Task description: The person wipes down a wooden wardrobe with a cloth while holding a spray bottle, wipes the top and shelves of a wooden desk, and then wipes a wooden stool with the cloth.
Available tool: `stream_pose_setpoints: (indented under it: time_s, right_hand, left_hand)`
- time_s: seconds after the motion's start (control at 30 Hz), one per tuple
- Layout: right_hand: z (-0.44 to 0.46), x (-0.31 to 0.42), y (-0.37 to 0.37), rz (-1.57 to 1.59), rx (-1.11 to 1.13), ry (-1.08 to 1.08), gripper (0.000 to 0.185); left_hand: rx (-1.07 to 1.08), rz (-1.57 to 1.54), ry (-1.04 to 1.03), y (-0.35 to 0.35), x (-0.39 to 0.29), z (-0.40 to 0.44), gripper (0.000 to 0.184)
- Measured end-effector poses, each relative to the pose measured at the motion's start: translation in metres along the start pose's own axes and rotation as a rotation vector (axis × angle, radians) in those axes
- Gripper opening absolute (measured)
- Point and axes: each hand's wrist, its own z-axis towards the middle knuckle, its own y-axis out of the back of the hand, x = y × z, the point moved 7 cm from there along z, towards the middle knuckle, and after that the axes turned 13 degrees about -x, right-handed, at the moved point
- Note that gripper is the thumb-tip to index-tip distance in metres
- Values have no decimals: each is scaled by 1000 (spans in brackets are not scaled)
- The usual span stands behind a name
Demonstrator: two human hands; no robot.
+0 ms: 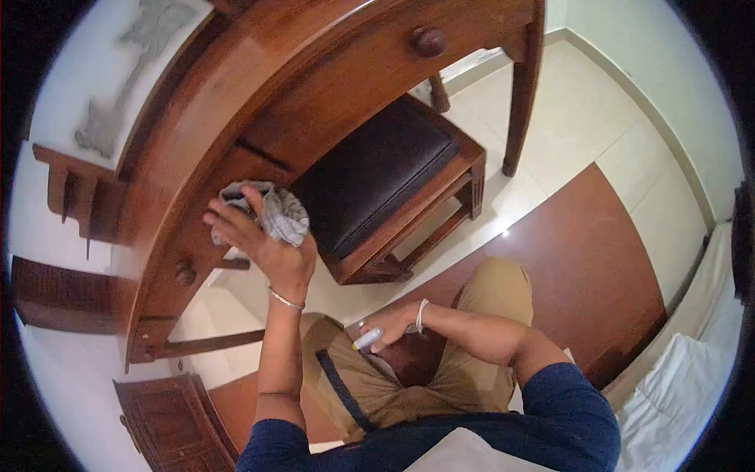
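Observation:
My left hand [271, 248] presses a crumpled grey-and-white cloth [285, 211] against the drawer front of a dark wooden dressing table [307, 86]. The thumb and fingers lie over the cloth, which bunches out beside them. Low by my lap, my right hand [397, 322] is closed around an object with a whitish top and a yellow tip [368, 339]. Its lower part is hidden behind the hand, so its exact kind does not show. A round wooden knob [185, 273] sits on the drawer front near my left hand.
A stool with a black padded seat [377, 173] stands under the table. Another knob [429, 42] is farther along. A mirror [134, 71] rises behind the tabletop. A wooden cabinet [173, 417] is at lower left, white fabric [676, 393] at right, and a brown mat [582, 259] covers the floor.

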Motion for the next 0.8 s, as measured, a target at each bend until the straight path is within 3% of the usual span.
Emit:
stream_pose_setpoints:
  time_s: [0.1, 0.13, 0.23, 0.33, 0.43, 0.47, 0.57, 0.6, 0.7, 0.73, 0.8]
  right_hand:
    - [-10, 11, 9, -3, -33, 30, 47]
    - [-13, 9, 8, -29, -98, 63, 44]
    - [-17, 12, 5, -104, 127, -108, 67]
    - [-10, 1, -4, -178, -45, 25, 48]
    - [-7, -2, -6, -94, 39, -65, 49]
    - [-9, 5, -3, -132, 37, -74, 51]
    - [-12, 14, 6, -203, 14, -82, 56]
    - [-8, 5, 1, -196, 9, -75, 58]
    - [-1, -8, 2, -203, 43, -77, 63]
    - [0, -9, -1, -206, 70, -79, 64]
    - [2, -9, 0, -266, 19, -23, 61]
  left_hand:
    - [140, -139, -74, -33, -49, 30, 84]
    - [21, -183, -76, -34, -69, 44, 78]
    - [48, -178, -386, -57, -108, 85, 74]
    - [-88, -312, -465, -57, -152, 128, 59]
    - [-171, -711, -397, -59, -168, 154, 48]
    - [-231, -791, -392, -57, -166, 155, 52]
    - [-163, -674, -487, -47, -161, 149, 57]
    - [-231, -566, -514, -35, -158, 144, 58]
    - [-245, -276, -555, -26, -148, 129, 44]
    - [-150, -237, -543, -28, -147, 135, 46]
    - [-163, -296, -545, -30, -148, 136, 46]
